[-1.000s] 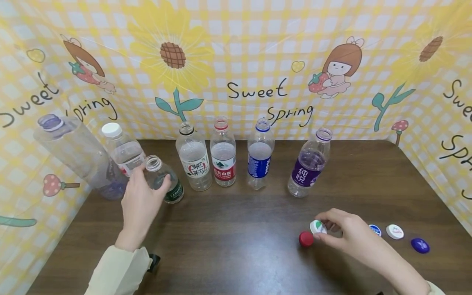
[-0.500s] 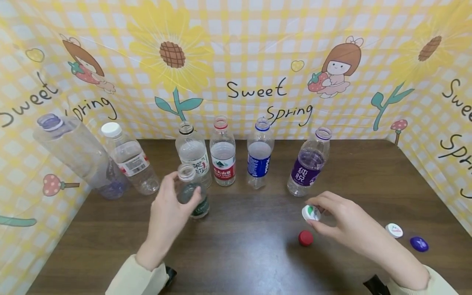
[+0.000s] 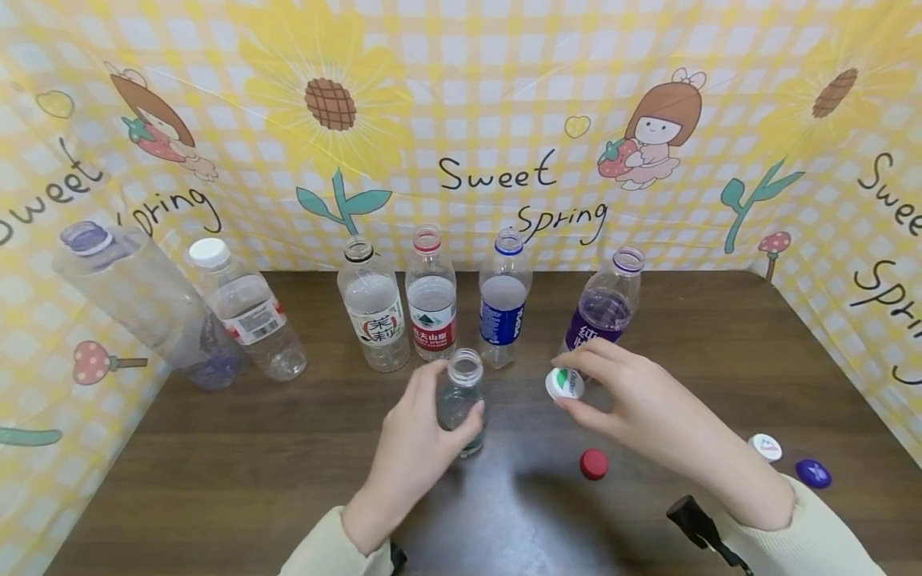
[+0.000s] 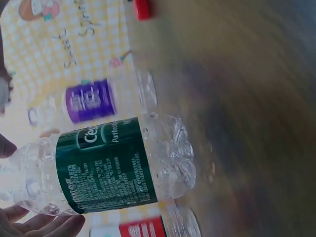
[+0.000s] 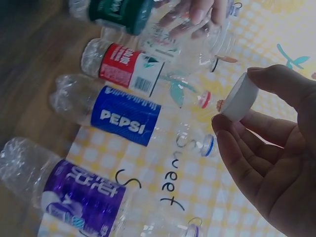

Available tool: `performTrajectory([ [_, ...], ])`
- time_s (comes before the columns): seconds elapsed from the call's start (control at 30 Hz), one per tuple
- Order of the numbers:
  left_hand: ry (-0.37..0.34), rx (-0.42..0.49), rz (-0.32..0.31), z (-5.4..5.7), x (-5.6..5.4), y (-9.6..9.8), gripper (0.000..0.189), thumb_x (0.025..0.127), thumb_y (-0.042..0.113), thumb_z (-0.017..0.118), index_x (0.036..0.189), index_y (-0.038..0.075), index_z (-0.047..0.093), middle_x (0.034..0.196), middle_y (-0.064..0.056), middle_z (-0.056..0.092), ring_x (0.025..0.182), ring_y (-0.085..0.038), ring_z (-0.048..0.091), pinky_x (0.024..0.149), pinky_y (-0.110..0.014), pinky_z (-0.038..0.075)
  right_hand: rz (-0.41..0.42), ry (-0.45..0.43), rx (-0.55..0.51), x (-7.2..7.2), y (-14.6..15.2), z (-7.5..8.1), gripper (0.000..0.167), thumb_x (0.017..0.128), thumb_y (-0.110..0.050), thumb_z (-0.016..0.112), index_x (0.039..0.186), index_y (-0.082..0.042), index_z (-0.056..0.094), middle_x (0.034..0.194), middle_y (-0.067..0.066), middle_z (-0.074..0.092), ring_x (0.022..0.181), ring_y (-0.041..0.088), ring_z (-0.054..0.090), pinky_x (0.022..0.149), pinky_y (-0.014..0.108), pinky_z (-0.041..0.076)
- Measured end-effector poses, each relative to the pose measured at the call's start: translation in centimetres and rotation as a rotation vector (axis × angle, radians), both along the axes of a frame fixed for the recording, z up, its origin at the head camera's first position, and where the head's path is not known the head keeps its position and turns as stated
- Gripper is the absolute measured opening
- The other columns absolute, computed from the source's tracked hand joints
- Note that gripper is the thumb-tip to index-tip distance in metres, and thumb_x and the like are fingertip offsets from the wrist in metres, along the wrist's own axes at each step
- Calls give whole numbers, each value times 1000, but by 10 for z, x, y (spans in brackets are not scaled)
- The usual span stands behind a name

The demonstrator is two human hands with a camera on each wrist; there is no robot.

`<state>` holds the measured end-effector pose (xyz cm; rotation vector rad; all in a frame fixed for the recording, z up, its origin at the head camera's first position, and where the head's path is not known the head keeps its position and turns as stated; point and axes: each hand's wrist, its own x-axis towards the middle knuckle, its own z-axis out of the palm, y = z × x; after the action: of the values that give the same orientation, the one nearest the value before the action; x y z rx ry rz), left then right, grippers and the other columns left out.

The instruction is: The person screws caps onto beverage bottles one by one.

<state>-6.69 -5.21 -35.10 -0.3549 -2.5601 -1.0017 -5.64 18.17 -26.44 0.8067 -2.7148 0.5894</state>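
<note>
My left hand (image 3: 406, 440) holds a clear, uncapped water bottle (image 4: 106, 168) with a dark green label, thumb and fingers round its upper part. The bottle is near upright, mouth up; whether its base touches the table I cannot tell. To its right, my right hand (image 3: 644, 404) pinches a white bottle cap (image 3: 564, 384) with a green mark, between thumb and fingers. Cap and bottle mouth are apart. In the right wrist view, the cap (image 5: 240, 98) shows edge-on at the fingertips. A red cap (image 3: 594, 464) lies on the table below the right hand.
Behind stand uncapped bottles: jasmine-labelled (image 3: 374, 320), red-labelled (image 3: 432, 320), Pepsi (image 3: 503, 316) and purple-labelled (image 3: 605, 308). At left are a white-capped bottle (image 3: 255, 316) and a large clear bottle (image 3: 154, 304). A white cap (image 3: 765, 448) and a purple cap (image 3: 814, 474) lie at right.
My left hand has carried the green-labelled bottle rightward from beside the white-capped bottle, towards the middle. My right hand has lifted the white cap from beside the red one and moved it left.
</note>
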Motion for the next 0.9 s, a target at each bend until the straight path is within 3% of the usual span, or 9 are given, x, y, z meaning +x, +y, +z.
performTrajectory([
  [0.27, -66, 27, -82, 0, 6, 26, 55, 79, 31, 75, 122, 6, 51, 112, -7, 62, 90, -21, 67, 76, -36, 57, 0, -12, -15, -5, -10, 5, 27, 83, -20, 73, 108, -11, 67, 101, -1, 65, 87, 9, 62, 75, 31, 54],
  [0.53, -146, 40, -137, 0, 11, 37, 56, 79, 33, 75, 124, 10, 49, 116, -6, 61, 96, -19, 66, 80, -36, 57, 9, -35, -33, -8, -14, 5, 30, 83, -19, 74, 110, -8, 67, 103, 1, 65, 89, 11, 64, 76, 32, 56],
  [0.9, -115, 56, -139, -5, 10, 40, 56, 78, 32, 76, 123, 11, 50, 115, -7, 62, 94, -20, 67, 76, -36, 57, 78, -109, -17, -13, -19, 6, 32, 88, -14, 68, 119, -8, 65, 110, 1, 64, 97, 11, 63, 81, 31, 56],
])
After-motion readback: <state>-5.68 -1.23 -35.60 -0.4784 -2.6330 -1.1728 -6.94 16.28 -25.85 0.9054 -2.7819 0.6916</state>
